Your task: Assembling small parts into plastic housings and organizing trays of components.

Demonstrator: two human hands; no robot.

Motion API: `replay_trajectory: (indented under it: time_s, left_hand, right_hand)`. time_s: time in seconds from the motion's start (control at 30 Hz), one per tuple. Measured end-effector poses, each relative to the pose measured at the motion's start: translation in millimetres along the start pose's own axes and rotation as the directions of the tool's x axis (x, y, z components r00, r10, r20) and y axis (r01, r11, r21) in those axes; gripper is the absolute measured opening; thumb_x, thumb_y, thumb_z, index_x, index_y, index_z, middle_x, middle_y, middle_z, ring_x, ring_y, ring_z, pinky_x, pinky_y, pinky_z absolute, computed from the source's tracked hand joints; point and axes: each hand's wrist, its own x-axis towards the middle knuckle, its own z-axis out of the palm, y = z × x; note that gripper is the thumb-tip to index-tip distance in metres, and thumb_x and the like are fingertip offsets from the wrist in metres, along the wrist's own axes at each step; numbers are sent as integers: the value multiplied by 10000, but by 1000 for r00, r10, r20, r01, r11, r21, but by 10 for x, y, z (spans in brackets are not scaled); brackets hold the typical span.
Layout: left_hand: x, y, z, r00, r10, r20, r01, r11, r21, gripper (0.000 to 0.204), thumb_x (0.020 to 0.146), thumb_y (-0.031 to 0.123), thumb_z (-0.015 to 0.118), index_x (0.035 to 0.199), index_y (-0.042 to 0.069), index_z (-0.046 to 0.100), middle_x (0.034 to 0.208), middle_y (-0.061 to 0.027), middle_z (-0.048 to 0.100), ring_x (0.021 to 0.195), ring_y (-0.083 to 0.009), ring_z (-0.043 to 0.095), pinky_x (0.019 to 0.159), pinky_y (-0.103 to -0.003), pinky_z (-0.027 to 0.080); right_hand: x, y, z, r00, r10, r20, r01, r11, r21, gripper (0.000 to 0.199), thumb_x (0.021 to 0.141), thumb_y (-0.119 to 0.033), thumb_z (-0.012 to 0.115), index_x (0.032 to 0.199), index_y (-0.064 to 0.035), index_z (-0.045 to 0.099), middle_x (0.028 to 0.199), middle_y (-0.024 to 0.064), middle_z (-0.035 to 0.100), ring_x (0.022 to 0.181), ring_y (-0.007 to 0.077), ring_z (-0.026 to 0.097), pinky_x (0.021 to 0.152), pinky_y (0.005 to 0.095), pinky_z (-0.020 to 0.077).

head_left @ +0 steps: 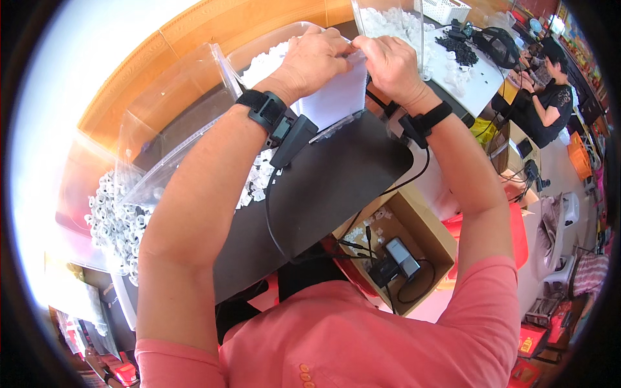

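Note:
Both my hands meet at the far side of the dark table, above a white block with ribbed edges (335,98) that stands upright by a clear plastic bin. My left hand (315,61) has its fingers bent and drawn together over the block's top. My right hand (392,66) is closed, its thumb and forefinger pressed together beside the left fingertips. Whatever lies between the fingers is too small or hidden to name. Small white plastic pieces (262,70) fill the bin behind my left wrist.
Grey-white ring-like parts (116,216) heap up at left, near clear plastic bins (174,165). White pieces (257,178) lie under my left forearm. Below the table edge, a cardboard box (424,226) holds a device and cables. Black parts (457,50) lie at right; a co-worker (546,97) sits beyond.

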Motion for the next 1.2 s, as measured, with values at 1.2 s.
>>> replay_trajectory:
  time_s: [1.2]
  left_hand:
    - [27, -4, -105, 997, -83, -4, 81, 978, -195, 315, 815, 147, 568, 1065, 64, 741, 1106, -168, 690, 1079, -334, 596, 1004, -402, 476]
  right_hand:
    - [-73, 157, 162, 912, 325, 252, -409, 781, 473, 171, 811, 19, 638, 954, -50, 702, 912, 110, 707, 847, 303, 696, 742, 356, 555]
